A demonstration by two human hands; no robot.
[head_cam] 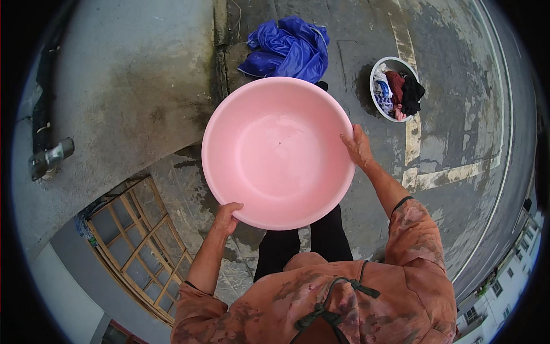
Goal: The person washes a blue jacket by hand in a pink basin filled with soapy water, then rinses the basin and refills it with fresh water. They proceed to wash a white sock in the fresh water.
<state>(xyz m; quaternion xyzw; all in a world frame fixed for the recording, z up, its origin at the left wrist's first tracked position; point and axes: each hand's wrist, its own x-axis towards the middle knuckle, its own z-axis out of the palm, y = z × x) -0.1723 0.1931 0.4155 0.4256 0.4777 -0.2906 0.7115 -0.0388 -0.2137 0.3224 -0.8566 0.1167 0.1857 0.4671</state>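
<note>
A large round pink plastic basin [279,150] is held in front of my body, its inside facing up and wet, with a small dark speck near the middle. My left hand [226,218] grips its lower left rim, thumb over the edge. On the right side, my right hand [358,146] grips the rim in the same way. Just beyond the basin lies a crumpled blue plastic sheet or waterproof cloth [292,49]. A smaller whitish basin [373,86] stands on the ground at the upper right, filled with garments, among them a dark red cloth [395,86] and a black cloth [411,93].
A stained concrete wall or slab [142,86] rises at the left, with a pipe fitting [51,159] on it. Wooden lattice frames [142,245] lean at the lower left. The concrete ground [369,232] is partly wet. A road [522,150] runs along the right.
</note>
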